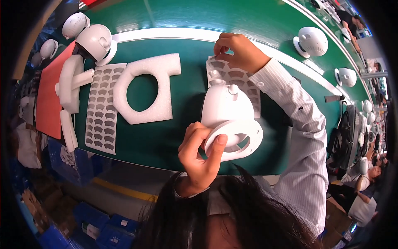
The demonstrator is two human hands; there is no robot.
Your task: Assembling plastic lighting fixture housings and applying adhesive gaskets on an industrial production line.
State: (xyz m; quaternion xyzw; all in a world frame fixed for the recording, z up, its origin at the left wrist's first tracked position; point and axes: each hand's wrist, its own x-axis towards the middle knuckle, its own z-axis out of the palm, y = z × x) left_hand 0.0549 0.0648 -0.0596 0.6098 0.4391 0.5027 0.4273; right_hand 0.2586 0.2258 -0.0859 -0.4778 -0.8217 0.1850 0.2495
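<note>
A white rounded device (229,103) with a flat ring-shaped base (252,145) is tilted in my left hand (198,155). My thumb lies across the ring and the other fingers curl round its left side. Behind it on the green mat lies a sheet of grey curved stickers (253,99), partly covered by the device. My right hand (239,52) is at this sheet's far edge, its fingers bent and pinched there. The fingertips are partly hidden, so any single sticker between them cannot be made out.
To the left lie a foam piece with a round hole (166,99), another sticker sheet (96,120), more foam (72,93) and an orange-red panel (47,97). White devices stand at the back left (94,43) and far right (314,41). A black bag (346,135) sits on the right.
</note>
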